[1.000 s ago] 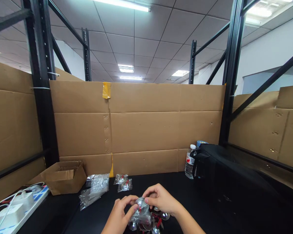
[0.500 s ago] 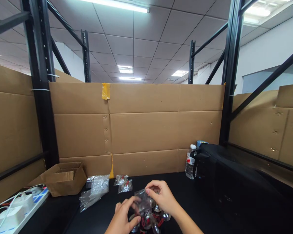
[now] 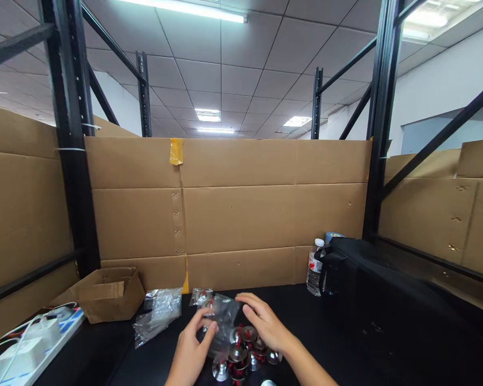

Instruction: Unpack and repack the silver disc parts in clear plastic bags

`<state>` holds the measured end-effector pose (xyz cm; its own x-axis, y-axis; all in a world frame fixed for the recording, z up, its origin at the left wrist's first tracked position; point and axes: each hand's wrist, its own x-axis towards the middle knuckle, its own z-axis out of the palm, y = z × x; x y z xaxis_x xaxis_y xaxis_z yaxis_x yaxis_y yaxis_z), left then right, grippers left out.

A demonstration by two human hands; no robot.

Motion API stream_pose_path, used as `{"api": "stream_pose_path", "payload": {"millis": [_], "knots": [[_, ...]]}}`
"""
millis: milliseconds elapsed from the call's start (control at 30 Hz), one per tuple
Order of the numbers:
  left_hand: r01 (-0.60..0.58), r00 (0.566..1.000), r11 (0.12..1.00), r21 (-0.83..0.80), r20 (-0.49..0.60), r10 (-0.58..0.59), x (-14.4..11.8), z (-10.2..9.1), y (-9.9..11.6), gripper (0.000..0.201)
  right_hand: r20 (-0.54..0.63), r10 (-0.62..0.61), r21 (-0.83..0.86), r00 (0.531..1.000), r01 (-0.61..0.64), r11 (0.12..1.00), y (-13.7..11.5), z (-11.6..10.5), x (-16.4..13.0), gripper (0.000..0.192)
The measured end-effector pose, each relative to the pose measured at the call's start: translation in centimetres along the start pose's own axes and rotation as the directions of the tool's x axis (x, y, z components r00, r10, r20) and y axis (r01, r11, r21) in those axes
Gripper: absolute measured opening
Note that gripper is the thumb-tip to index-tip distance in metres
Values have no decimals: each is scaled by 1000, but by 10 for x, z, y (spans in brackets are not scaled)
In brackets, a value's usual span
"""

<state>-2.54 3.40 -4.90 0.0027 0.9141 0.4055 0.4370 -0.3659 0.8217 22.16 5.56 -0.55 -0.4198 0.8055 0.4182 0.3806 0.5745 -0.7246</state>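
Note:
A clear plastic bag (image 3: 224, 317) is spread above the dark tabletop. My left hand (image 3: 193, 343) pinches its left side with thumb and fingers. At the bag's upper right corner is my right hand (image 3: 268, 324), its fingers stretched out and the thumb apart from them. Under and beside the bag lies a cluster of shiny round metal pieces with red parts (image 3: 238, 354); their exact kind is unclear. Just behind the bag a small clear packet (image 3: 201, 296) with a metal piece in it shows, partly covered.
Crumpled clear plastic bags (image 3: 161, 313) and an open cardboard box (image 3: 108, 295) lie to the left, near a white power strip (image 3: 50, 351) with plugs. At right stand a water bottle (image 3: 314, 268) and a large black bag (image 3: 382, 311). Cardboard panels (image 3: 241, 220) enclose the back.
The plastic bag has moved left and away from me, uncovering more metal pieces and covering one small packet. My right hand's pinch has opened; my left fingers have closed on the bag.

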Motion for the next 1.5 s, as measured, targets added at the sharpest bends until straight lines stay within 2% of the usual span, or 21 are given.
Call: {"api": "stream_pose_path", "payload": {"millis": [67, 133, 200, 267, 367, 500, 600, 667, 767, 900, 1033, 1200, 1367, 1500], "knots": [[94, 988, 995, 23, -124, -91, 9, -19, -15, 62, 123, 124, -264, 985, -88, 960, 19, -9, 1, 52], [171, 958, 983, 69, -245, -149, 18, -46, -33, 56, 214, 252, -428, 944, -141, 893, 39, -15, 2, 50], [240, 937, 951, 195, -302, -174, 27, -75, -50, 38, 251, 304, -484, 919, -153, 862, 53, -18, 4, 48], [329, 907, 890, 316, -369, -204, 31, -98, -63, 29, 241, 293, -490, 925, -144, 859, 61, -20, 5, 45], [384, 902, 796, 467, -376, -214, 30, -109, -69, 33, 219, 219, -471, 951, -93, 877, 64, -25, 2, 39], [440, 873, 673, 595, -458, -166, 20, -94, -59, 40, 183, 166, -438, 969, -71, 896, 65, -36, -4, 28], [370, 885, 654, 660, -465, -32, 14, -78, -42, 42, 138, 171, -431, 976, -96, 897, 69, -41, -6, 30], [252, 915, 673, 695, -398, 68, 11, -67, -28, 38, 107, 192, -433, 976, -128, 892, 71, -42, -5, 31], [46, 963, 713, 700, -220, 154, 6, -48, -10, 29, 62, 211, -428, 975, -166, 889, 74, -42, -3, 29], [-134, 981, 721, 679, -15, 195, -3, -22, 3, 26, 30, 206, -431, 978, -173, 886, 74, -42, -1, 26], [-178, 981, 652, 737, 85, 172, -1, -10, -2, 32, 53, 239, -433, 970, -193, 881, 71, -43, -2, 25], [-188, 982, 541, 820, 159, 100, 20, -3, -15, 52, 32, 212, -427, 977, -179, 886, 68, -44, -4, 19], [-226, 974, 494, 840, 181, 138, 40, 7, -22, 37, 13, 156, -406, 988, -137, 904, 66, -45, -6, 18], [-241, 967, 543, 805, 155, 201, 50, 7, -22, 32, -13, 143, -360, 990, -138, 923, 61, -46, -5, 17]]}}
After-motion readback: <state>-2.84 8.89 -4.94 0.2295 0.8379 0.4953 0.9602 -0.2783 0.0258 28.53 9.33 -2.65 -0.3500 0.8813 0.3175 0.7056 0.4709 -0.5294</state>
